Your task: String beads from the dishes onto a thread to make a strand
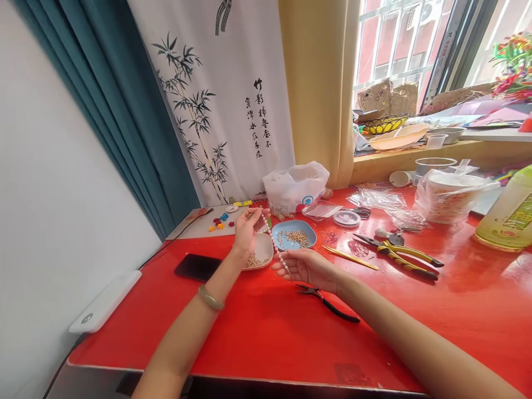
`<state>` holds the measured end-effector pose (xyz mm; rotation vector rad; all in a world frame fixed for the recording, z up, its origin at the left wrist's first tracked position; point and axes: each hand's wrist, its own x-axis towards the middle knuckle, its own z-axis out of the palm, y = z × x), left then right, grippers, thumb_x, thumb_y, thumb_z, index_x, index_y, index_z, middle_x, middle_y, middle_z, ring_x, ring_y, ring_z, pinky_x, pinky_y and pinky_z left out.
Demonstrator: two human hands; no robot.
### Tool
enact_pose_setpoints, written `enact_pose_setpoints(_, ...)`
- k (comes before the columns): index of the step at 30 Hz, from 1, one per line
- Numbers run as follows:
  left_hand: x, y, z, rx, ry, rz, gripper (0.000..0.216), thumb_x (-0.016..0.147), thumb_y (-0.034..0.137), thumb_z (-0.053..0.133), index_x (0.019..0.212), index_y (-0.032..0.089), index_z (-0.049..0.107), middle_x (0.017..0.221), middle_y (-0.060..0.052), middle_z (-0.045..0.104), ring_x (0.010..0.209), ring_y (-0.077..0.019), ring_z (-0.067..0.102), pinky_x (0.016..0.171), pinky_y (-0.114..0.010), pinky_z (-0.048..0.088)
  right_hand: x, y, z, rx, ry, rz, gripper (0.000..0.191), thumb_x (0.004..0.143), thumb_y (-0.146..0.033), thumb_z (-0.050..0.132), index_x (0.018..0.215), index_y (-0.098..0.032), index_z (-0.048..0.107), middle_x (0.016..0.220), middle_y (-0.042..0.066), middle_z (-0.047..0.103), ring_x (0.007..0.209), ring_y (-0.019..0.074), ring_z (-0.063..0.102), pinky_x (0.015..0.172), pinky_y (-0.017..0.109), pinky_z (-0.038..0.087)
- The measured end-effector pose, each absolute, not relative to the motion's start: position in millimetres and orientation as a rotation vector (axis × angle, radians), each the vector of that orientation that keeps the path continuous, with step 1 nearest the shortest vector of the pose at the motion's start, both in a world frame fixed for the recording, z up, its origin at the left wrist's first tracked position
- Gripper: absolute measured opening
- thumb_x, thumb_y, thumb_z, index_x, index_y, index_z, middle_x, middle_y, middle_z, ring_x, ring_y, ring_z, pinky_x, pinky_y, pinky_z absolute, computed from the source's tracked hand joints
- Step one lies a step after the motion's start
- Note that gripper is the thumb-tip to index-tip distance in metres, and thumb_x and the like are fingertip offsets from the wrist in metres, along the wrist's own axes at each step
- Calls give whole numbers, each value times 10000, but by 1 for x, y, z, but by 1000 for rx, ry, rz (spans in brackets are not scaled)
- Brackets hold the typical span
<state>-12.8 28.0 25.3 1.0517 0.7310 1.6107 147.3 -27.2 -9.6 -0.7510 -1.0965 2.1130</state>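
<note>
Item: one strand of pale beads (272, 239), raised above the red table (249, 332), spanning both hands, near the blue dish (291, 226).
Long axis: slanting; top end up and left at the left hand (248, 224), lower end down, rightward and toward the wearer.
Left hand: fingertips pinched together on the top end.
Right hand (310, 267): fingers extended, strand across them; whether they clasp it, cannot tell.
Step, as judged: stretching out the strand. Next move: probably calls for a steady upper pinch.
</note>
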Motion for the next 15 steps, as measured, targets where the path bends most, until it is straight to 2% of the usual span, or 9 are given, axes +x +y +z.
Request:
enact_pose_setpoints(6,-23,34,22,996,716,1620,175,625,241,654,734,148,554,799,-30,660,722,-108,606,687,-222,439,146,-23,-15,-788,-1124,2050,130,777,-218,497,845,-131,566,854,104,673,715,123,635,733,243,469)
enact_pose_setpoints(15,-25,36,25,924,715,1619,148,609,203,663,720,141,585,789,-17,651,687,-101,603,657,-214,439,146,-22,-17,-823,-1114,1980,90,735,-131,513,807,-131,567,841,100,674,683,111,631,679,218,490)
